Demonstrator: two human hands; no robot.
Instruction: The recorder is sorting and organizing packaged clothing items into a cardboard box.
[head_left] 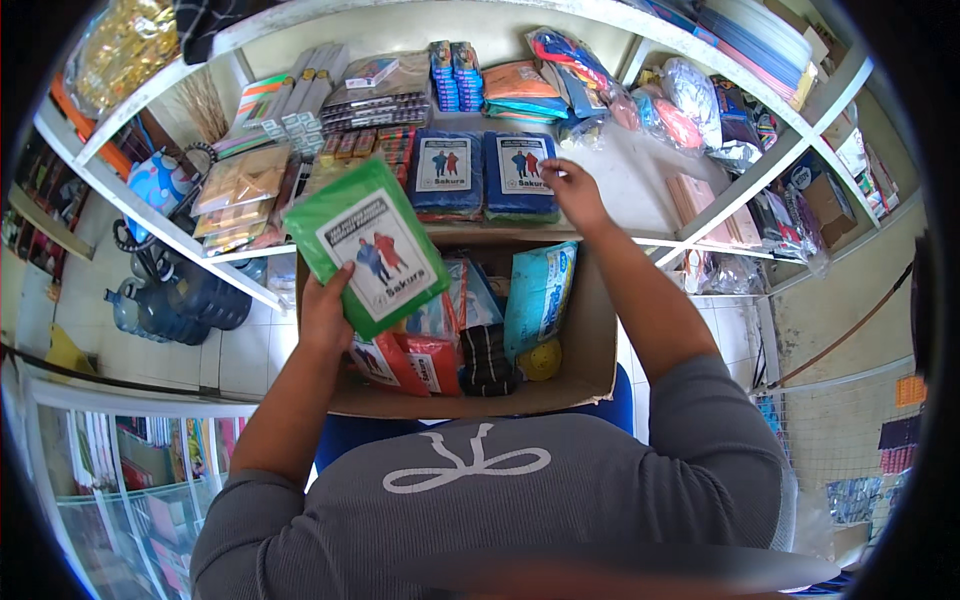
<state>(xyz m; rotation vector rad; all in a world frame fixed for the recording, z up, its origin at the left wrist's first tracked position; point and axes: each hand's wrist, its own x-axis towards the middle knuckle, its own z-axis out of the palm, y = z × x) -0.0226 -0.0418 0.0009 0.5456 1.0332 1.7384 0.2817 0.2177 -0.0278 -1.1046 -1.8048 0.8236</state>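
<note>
My left hand (327, 309) grips a green raincoat pack (345, 215) by its lower left edge, thumb on the front. The pack is tilted above the cardboard box (590, 375); its label pictures two figures in raincoats. My right hand (577, 190) is beside the right one of two blue raincoat packs (520, 203), fingers loosely bent and apart, with nothing seen in them. The other blue raincoat pack (434, 200) lies to its left on the shelf. Inside the box are red raincoat packs (425, 365), a light-blue package (540, 295) and a black checked cloth item (487, 360).
Flat brown packets (240, 195) lie at the shelf's left, with small blue boxes (457, 78) and orange packs (522, 85) behind. White shelf posts (745, 190) slant up on the right. Large blue water bottles (200, 295) stand on the floor at left.
</note>
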